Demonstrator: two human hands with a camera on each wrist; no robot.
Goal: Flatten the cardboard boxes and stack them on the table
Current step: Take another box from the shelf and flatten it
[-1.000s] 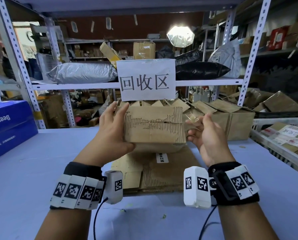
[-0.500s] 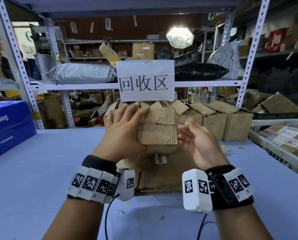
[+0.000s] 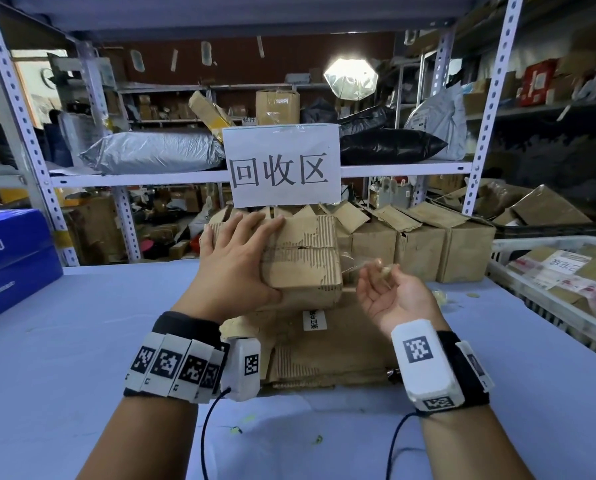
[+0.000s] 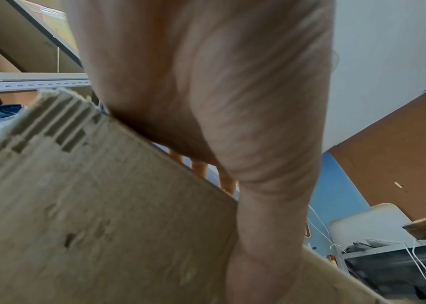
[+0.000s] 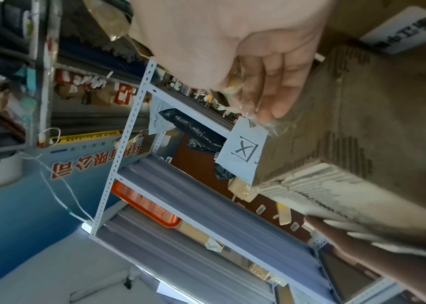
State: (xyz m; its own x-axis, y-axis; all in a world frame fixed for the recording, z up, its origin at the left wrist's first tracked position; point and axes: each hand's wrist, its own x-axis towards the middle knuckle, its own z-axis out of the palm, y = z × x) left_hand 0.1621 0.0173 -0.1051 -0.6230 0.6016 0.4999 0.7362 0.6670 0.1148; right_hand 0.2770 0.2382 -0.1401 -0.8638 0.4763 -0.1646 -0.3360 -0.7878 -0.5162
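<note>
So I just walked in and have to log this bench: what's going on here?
A person is breaking down cardboard boxes. The left hand grips a worn, still-assembled box above the flattened cardboard on the table. The right hand pinches a strip of clear tape beside the box. More open boxes wait behind.

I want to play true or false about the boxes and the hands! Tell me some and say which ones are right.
1. The left hand holds a cardboard box above the table. True.
2. The right hand is empty. False: its fingers pinch a strip of clear tape.
3. Flattened cardboard lies under the held box. True.
4. The sign hangs on the blue box. False: it hangs on the shelf edge.
</note>
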